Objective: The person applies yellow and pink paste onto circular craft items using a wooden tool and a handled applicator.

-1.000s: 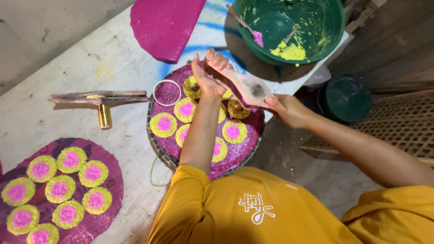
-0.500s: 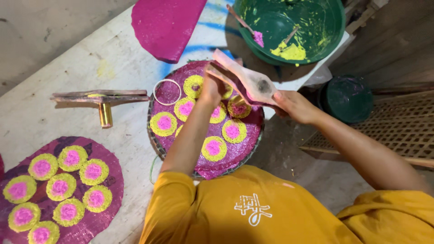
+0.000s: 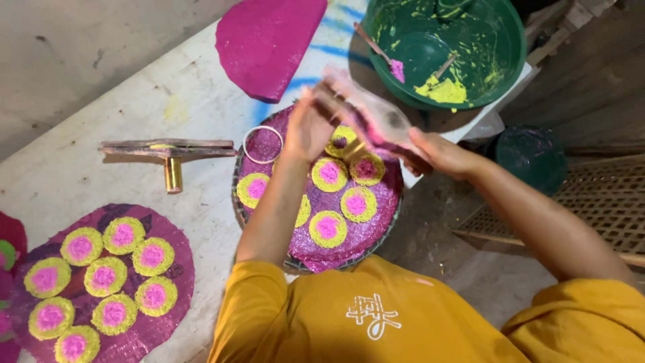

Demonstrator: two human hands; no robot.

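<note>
My right hand (image 3: 437, 151) grips the near end of a flat, pink-stained blade (image 3: 366, 111), which is blurred and held above a round tray (image 3: 393, 222). My left hand (image 3: 309, 128) is raised to the blade's far end, with its fingers closed on it. On the tray lies a magenta disc (image 3: 322, 252) topped with several yellow rosettes with pink centres (image 3: 356, 204). A thin metal ring (image 3: 263, 144) rests on the disc's left edge, just left of my left hand.
A green basin (image 3: 484, 40) smeared with yellow paste (image 3: 440, 89) stands at the back right, with a pink-tipped stick (image 3: 379, 50) in it. There is a magenta sheet (image 3: 269, 40) at the back, a wooden tool with a brass cylinder (image 3: 173, 173) to the left, and another rosette-covered disc (image 3: 101, 275) at front left. A dark green pot (image 3: 531, 158) stands at the right.
My left hand has lifted off the disc and come up to the blade's far end. The blade has risen and swung slightly toward the basin.
</note>
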